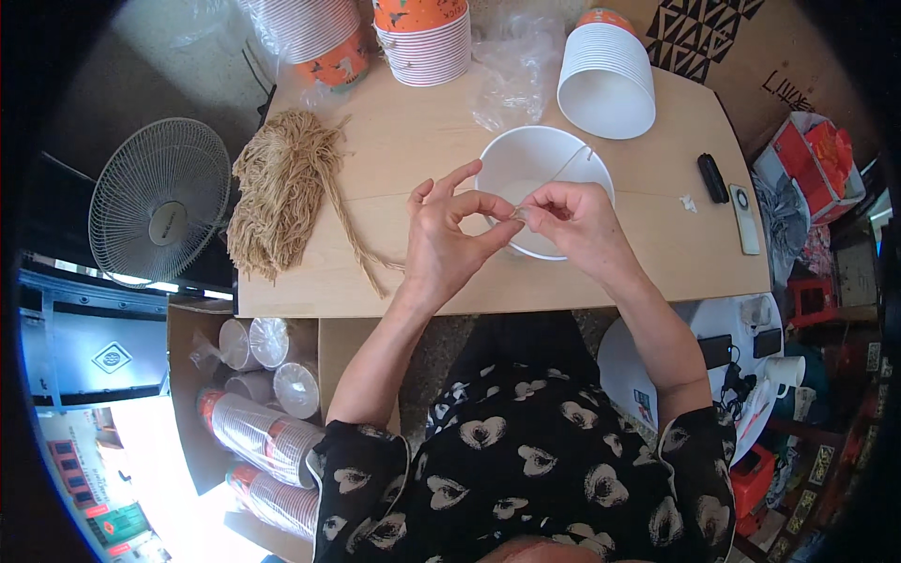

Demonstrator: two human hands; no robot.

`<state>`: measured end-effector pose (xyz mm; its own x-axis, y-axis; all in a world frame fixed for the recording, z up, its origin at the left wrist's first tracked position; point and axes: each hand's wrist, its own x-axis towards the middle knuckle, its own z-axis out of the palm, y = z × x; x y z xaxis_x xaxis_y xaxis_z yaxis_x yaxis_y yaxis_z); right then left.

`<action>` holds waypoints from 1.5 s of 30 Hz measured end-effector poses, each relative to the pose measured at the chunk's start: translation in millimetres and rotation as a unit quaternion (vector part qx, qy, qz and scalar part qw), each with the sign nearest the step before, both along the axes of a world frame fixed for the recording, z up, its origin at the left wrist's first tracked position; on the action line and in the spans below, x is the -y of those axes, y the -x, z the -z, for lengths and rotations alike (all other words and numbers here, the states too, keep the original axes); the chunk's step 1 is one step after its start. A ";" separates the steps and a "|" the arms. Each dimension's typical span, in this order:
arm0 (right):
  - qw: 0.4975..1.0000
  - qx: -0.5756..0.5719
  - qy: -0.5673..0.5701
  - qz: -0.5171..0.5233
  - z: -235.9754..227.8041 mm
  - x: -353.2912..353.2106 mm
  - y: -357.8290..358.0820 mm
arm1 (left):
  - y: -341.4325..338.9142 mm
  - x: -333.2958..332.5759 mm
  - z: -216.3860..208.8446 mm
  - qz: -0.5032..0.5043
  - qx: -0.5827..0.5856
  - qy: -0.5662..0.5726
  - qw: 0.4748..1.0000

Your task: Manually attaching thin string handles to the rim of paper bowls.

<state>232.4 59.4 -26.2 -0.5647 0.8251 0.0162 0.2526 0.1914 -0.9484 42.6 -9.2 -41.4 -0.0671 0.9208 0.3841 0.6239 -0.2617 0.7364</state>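
Observation:
A white paper bucket (511,161) stands on the table with its mouth up. A thin tan cord (569,163) runs from near its far right rim down to my fingers. My left hand (443,230) pinches the cord between thumb and forefinger, its other fingers spread. Against it, over the bucket's near side, my right hand (587,225) pinches the same cord. The fingertips almost touch, and the bit of cord between them is mostly hidden. To the left lies a thick bundle of tan cords (282,192), with a few strands trailing toward my left wrist.
Stacked paper buckets (427,47) line the table's back, with another stack (608,89) lying tilted at the right. Clear plastic wrap (514,75) sits between them. A black object (712,178) and a remote (744,220) lie at right. A fan (164,211) and a carton of wrapped buckets (267,432) are at left.

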 end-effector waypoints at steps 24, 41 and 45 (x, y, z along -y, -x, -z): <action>0.995 -0.001 -0.047 -0.087 -9.2 -7.1 3.6 | 13.2 -1.7 2.7 0.102 0.210 0.024 0.972; 0.997 -0.028 -0.048 -0.051 -4.3 -10.0 -1.7 | 22.5 -1.7 13.2 0.128 0.183 0.010 0.975; 0.994 -0.037 -0.087 -0.056 -15.5 -2.9 1.7 | 21.3 -2.1 9.7 0.143 0.197 0.008 0.970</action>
